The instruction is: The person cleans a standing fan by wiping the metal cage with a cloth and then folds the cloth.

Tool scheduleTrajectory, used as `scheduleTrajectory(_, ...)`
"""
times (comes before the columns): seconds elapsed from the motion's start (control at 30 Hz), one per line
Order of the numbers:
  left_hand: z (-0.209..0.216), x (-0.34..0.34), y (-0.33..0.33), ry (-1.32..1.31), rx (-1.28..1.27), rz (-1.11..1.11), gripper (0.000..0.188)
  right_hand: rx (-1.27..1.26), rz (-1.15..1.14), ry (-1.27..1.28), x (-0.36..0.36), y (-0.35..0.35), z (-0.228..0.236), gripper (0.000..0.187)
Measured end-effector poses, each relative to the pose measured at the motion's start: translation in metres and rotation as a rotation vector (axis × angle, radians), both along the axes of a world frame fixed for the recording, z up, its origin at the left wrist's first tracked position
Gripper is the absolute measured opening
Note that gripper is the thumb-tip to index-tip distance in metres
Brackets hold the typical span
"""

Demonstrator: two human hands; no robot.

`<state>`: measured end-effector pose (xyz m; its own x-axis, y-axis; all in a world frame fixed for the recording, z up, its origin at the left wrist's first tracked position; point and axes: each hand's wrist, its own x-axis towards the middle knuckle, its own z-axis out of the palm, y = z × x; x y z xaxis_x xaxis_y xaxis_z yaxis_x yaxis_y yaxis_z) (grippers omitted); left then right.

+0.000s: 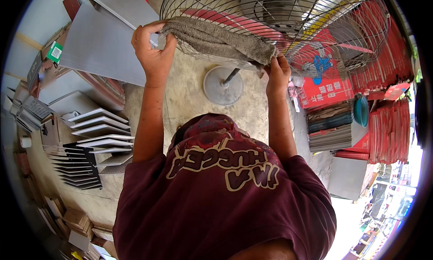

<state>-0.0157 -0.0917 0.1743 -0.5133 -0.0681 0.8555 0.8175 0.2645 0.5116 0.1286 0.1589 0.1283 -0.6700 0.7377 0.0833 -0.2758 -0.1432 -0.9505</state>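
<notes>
Cloth point(216, 41) grey, soft, limp, draped on fan guard point(279, 30) | your left hand point(151, 50) pinches one end, right hand point(278, 72) grips other | hold ends taut

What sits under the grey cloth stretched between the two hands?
The grey cloth lies over the lower rim of the wire fan guard, held by the left hand and right hand. The rim wires beneath it are covered.
</notes>
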Motion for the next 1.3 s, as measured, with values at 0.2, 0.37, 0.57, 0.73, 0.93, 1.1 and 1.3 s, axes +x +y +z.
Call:
scheduleTrajectory(0.2,-0.079,-0.001,0.008,-0.433,0.3,-0.124,0.018,0.256,-0.01,0.027,-0.003,0.005,0.01,0.018)
scheduleTrajectory(0.37,-0.146,-0.001,0.022,-0.719,0.405,-0.244,0.015,0.518,-0.017,-0.088,-0.003,-0.011,0.037,0.018)
scheduleTrajectory(0.57,-0.207,0.004,0.05,-1.143,0.491,-0.402,0.015,1.091,-0.022,-0.122,-0.009,-0.034,0.067,0.02)
scheduleTrajectory(0.73,-0.218,0.006,0.075,-1.351,0.571,-0.613,0.018,1.421,0.145,-0.038,-0.024,-0.063,0.092,0.023)
scheduleTrajectory(0.93,-0.237,-0.002,0.101,-1.702,0.631,-0.698,0.024,1.875,0.46,0.141,-0.06,-0.101,0.105,0.024)
scheduleTrajectory(1.1,-0.26,-0.012,0.128,-1.713,0.846,-0.945,0.025,2.019,0.646,0.291,-0.106,-0.143,0.088,0.017)
scheduleTrajectory(1.3,-0.282,-0.015,0.137,-1.678,0.968,-1.079,0.027,2.241,0.751,0.186,-0.161,-0.189,0.052,0.011)
